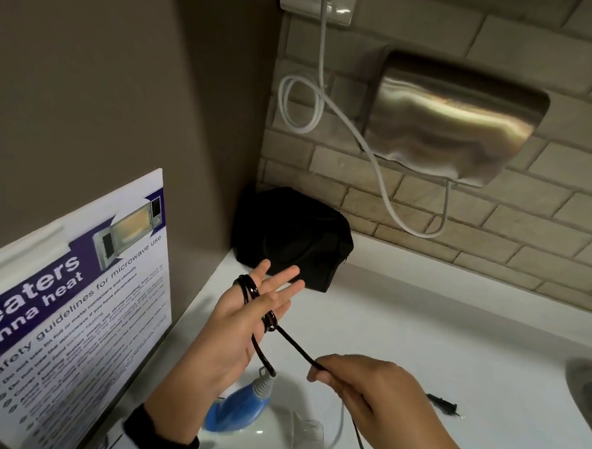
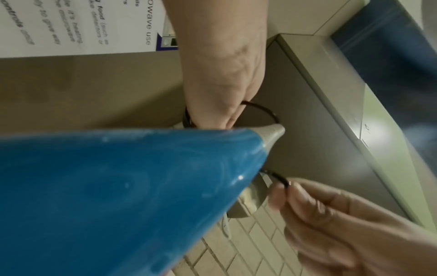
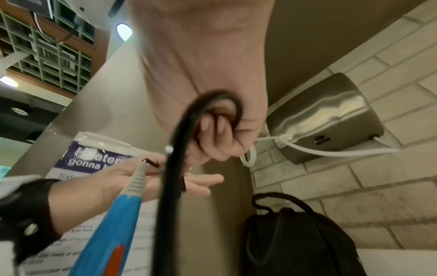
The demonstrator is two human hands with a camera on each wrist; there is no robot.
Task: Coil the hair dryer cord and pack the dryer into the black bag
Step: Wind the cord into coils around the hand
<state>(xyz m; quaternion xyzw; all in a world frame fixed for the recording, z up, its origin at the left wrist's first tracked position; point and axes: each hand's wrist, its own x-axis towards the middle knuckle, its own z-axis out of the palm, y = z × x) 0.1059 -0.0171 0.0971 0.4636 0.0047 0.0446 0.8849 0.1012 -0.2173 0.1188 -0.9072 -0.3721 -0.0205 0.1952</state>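
A white counter meets a brick wall carrying a steel hand dryer; the black bag sits in the corner below and left of it. Nearer than the bag, the left hand is raised palm-up, fingers straight and spread, cord looped around them. The right hand pinches the cord taut. The blue dryer lies under the left wrist.
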